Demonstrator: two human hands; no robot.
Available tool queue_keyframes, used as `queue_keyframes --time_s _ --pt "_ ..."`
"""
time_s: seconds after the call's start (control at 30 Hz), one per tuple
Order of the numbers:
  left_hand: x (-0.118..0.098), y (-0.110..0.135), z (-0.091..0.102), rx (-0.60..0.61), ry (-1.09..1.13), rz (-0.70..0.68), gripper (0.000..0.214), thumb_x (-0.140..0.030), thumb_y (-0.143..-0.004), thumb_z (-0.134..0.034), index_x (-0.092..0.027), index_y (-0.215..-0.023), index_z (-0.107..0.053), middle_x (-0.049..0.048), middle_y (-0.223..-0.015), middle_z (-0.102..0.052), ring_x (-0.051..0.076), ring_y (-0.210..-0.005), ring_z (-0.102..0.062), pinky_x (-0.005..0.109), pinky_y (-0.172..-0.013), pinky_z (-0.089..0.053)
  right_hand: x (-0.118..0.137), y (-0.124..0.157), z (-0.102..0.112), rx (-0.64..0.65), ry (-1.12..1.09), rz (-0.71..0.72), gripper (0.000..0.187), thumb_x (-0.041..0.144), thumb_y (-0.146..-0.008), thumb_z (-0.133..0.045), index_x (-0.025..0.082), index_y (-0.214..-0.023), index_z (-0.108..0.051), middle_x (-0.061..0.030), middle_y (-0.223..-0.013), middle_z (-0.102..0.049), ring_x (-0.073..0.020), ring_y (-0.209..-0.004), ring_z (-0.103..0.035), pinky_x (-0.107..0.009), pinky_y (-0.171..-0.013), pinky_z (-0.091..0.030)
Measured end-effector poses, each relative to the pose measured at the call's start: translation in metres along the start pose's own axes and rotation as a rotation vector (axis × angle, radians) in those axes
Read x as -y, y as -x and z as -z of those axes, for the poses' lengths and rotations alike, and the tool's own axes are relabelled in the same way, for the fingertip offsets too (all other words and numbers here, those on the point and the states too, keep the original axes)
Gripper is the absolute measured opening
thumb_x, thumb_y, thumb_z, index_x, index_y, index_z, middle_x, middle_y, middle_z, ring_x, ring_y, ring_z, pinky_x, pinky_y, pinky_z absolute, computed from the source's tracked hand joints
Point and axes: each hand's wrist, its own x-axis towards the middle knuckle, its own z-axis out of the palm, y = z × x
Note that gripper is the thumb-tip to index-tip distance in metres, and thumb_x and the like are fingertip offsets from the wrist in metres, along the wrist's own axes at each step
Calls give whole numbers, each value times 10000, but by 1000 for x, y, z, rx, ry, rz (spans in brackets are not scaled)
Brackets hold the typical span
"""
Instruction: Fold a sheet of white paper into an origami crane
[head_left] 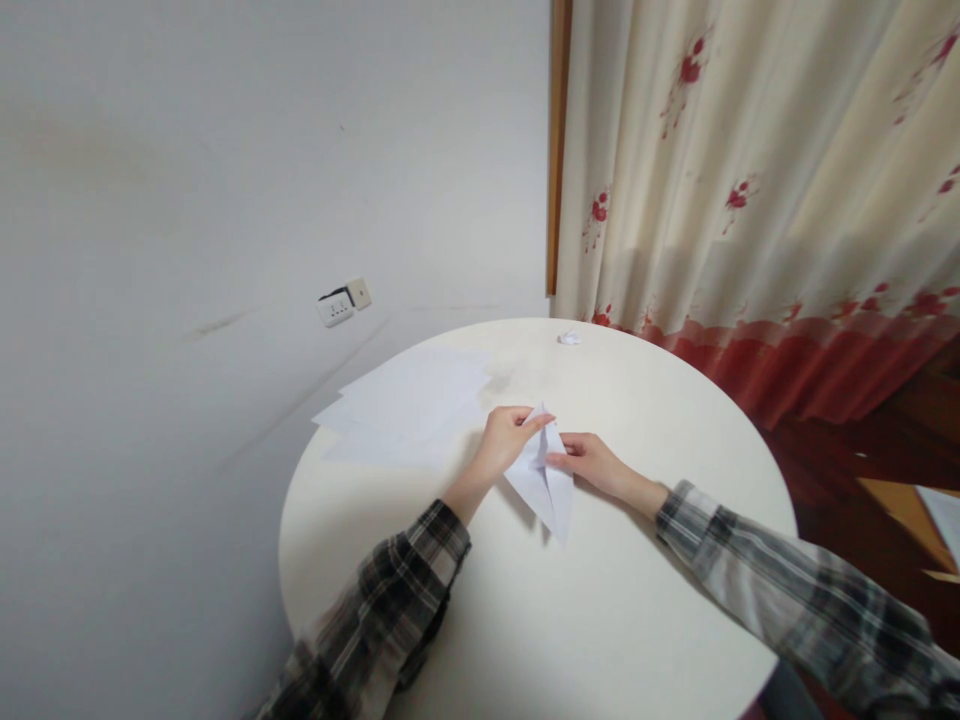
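Between my hands is a folded sheet of white paper point(551, 500), diamond-like in outline, with a crease or slit down its middle and one point toward me. My left hand point(506, 440) grips its upper left side, thumb on top near the far tip and fingers behind. On the right edge, my right hand point(592, 462) pinches the paper, thumb on the front face and the other fingers partly hidden behind it. The paper is tilted, its near point just over the table and casting a shadow.
Loose white sheets point(412, 405) lie overlapping on the round white table point(660, 620), at the far left. A crumpled bit of paper point(570, 338) rests near the far edge. Beyond stand a wall with a socket point(335, 309) and a flowered curtain point(750, 180).
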Motion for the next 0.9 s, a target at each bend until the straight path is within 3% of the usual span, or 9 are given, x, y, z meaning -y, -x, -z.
queue_keyframes --time_s 0.2,0.6,0.9 --pt "5 1 1 -62 141 101 435 -549 -608 -645 -115 -597 -620 -15 -540 -508 94 -483 -436 202 -458 -300 -4 -1 -1 -53 -131 32 409 520 -761 -543 115 -728 -588 11 -628 -485 -92 -573 -391 -217 -537 -298" --pt "0 1 -3 -107 119 104 433 -551 -595 -656 -123 -550 -604 -22 -481 -475 107 -475 -456 200 -434 -296 -2 0 -2 -136 104 69 414 522 -795 -477 132 -677 -551 27 -588 -404 -96 -563 -343 -220 -507 -278" --pt "-1 3 -4 -108 104 98 449 -566 -596 -642 -123 -542 -590 -28 -475 -456 103 -467 -438 203 -435 -287 -1 0 -2 -158 126 56 423 534 -769 -497 131 -676 -586 20 -582 -458 -99 -549 -373 -221 -508 -299"
